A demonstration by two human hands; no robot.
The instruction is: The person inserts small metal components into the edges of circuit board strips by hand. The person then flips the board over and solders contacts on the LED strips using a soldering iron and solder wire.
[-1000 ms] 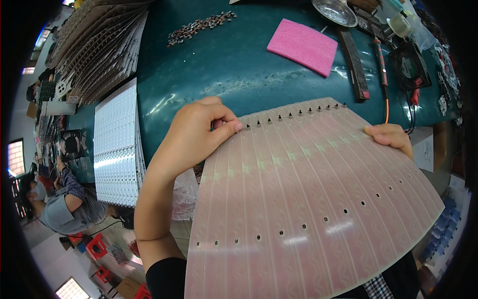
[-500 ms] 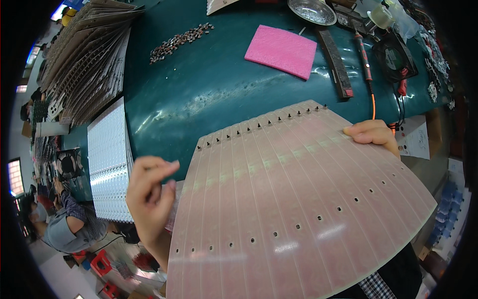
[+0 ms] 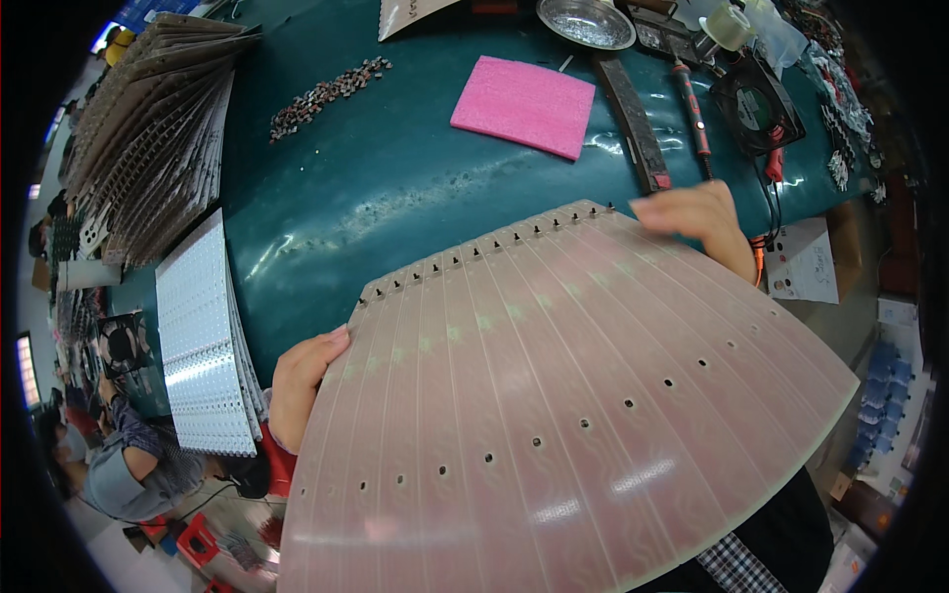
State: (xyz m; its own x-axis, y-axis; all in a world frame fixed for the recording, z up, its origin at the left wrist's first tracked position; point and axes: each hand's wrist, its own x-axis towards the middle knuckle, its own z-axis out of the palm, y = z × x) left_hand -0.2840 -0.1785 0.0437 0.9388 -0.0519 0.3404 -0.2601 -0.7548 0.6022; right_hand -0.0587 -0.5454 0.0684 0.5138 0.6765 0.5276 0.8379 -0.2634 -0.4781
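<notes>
A large pale pink circuit board panel (image 3: 534,366), fan-shaped and scored into several long strips, lies tilted in front of me. Small black parts (image 3: 494,250) stand in a row along its far edge, and a curved row of dark holes runs across its nearer half. My left hand (image 3: 304,387) grips the panel's left edge, thumb and finger closed at the far left corner. At the far right corner is my right hand (image 3: 700,222), fingers bent and smeared by motion beside the last black part; whether it holds anything is unclear.
On the green table (image 3: 346,198) lie a pile of small metal parts (image 3: 326,97), a pink foam sheet (image 3: 524,106), a dark bar (image 3: 633,124), a soldering iron (image 3: 694,114), a metal dish (image 3: 587,22) and a fan (image 3: 756,104). White panels (image 3: 206,341) and a fanned board stack (image 3: 148,138) stand left.
My left hand, earlier raised apart from the panel, now grips its left edge. My right hand has moved from the right edge up to the far right corner. The panel appears shifted slightly left.
</notes>
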